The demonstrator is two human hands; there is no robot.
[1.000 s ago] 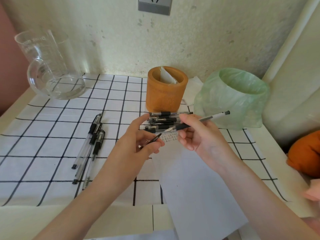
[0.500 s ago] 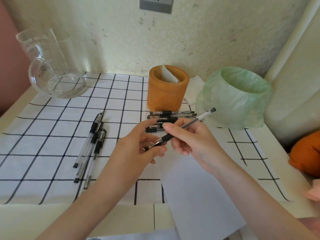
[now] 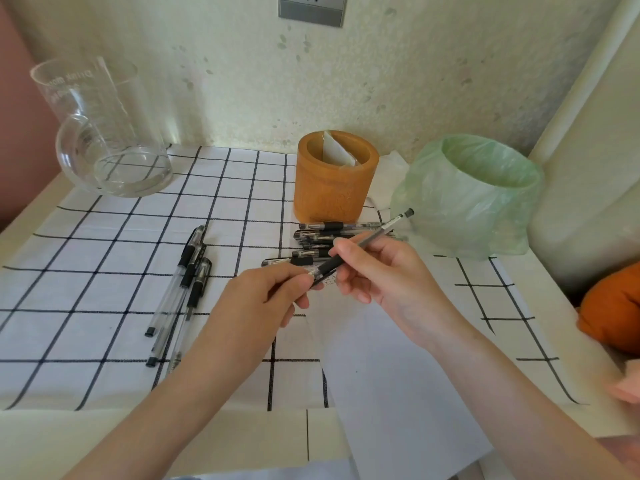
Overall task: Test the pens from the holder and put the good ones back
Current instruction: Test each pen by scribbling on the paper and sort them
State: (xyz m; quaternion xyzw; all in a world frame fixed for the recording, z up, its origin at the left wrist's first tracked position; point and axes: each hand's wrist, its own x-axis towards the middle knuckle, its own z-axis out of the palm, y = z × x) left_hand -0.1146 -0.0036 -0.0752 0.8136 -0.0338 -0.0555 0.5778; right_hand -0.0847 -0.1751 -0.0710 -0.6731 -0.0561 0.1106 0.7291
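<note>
Presently the person holds one pen (image 3: 363,242) in the air above the top edge of the white paper (image 3: 381,358), between both hands. The right hand (image 3: 384,278) grips the barrel at its dark grip section, fingers curled round it, with the capped rear end pointing up towards the green-lined bin (image 3: 478,188). The left hand (image 3: 266,299) pinches the pen's front end between thumb and fingertips. Whether it is holding a cap there I cannot tell, as the fingers cover that part.

Faint scribble marks (image 3: 329,280) show on the paper just under the hands, so testing appears to be under way.

The wooden holder (image 3: 334,181) stands upright at the back of the checked cloth (image 3: 86,271). Only a pale folded card shows inside it, and no pen is visible there. By that evidence, nothing has yet been returned.

A pile of pens (image 3: 322,237) lies just in front of the holder, partly hidden by the hands. Three further pens (image 3: 187,282) lie together well apart to the left. I judge the two groups to be sorted from unsorted stock, though which is which cannot be confirmed.

Remaining work, in my assessment: finish the pen in hand, work through the pile, and put the good ones back in the holder. The task looks no more than partway done.
</note>
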